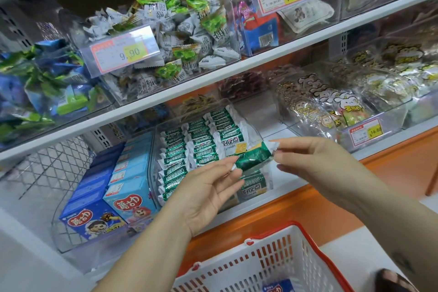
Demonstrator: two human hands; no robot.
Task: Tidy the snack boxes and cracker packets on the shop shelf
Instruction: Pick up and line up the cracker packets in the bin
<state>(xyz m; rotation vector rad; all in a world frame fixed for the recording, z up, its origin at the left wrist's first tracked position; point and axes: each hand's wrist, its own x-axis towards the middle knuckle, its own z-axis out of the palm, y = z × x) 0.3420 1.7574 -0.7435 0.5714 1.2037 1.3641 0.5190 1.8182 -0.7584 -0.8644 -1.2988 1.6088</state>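
One cracker packet (253, 157) pinched between left hand (208, 187) and right hand (315, 161), packets beneath (254, 185) half hidden

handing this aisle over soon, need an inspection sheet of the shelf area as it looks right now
surface: white shop shelf, lower tier, carrying clear bins
job's things: green cracker packet held over its clear bin; rows of cracker packets on edge inside; blue snack boxes lined up to the left
clutter: one flat cracker packet lying at the bin's front
hands: left hand pinches the held packet's left end; right hand pinches its right end
cables: nothing seen
surroundings: wrapped sweets in a bin on the shelf above, behind a price tag; red-rimmed basket below
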